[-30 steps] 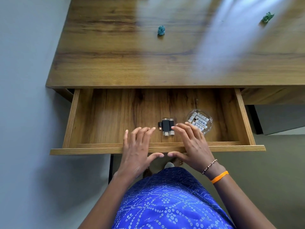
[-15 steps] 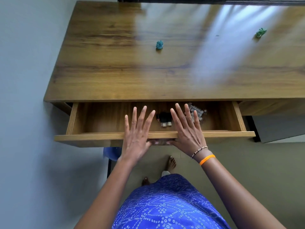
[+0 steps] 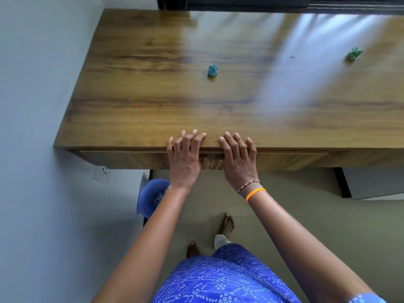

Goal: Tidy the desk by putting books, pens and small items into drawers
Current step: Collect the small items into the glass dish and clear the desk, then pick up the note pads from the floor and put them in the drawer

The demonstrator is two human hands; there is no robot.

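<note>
A: Looking down from the head camera, what does the person have under the hands?

B: The drawer [image 3: 135, 159] sits flush under the front edge of the desk [image 3: 153, 101], its wooden face just below the top. The left hand [image 3: 184, 159] and the right hand [image 3: 238, 160] lie side by side against that face, palms toward it.

A: And the fingers?

B: Straight and slightly spread on both hands, holding nothing. The fingertips [image 3: 193, 133] reach up over the desk's front edge and rest on the top. The thumbs point inward toward each other in the shade between the hands.

A: What lies on the desk?

B: A small blue crumpled piece [image 3: 212, 70] near the middle, well beyond the hands, and a green crumpled piece [image 3: 353, 54] far off to the right. Both stand apart from everything else. A pale streak of window glare crosses the right half of the top.

A: Anything in the way?

B: The hands cover the middle of the drawer face, so any handle there cannot be seen. The drawer's contents are hidden.

A: And around the desk?

B: A grey wall on the left with a white socket [image 3: 101, 172] low down. A blue bin [image 3: 150, 196] stands on the floor under the desk's left part, partly behind the left forearm. The right wrist wears an orange band [image 3: 254, 193] and a bead bracelet [image 3: 248, 185]. Bare feet [image 3: 227, 224] and a blue patterned garment [image 3: 218, 278] show below.
</note>
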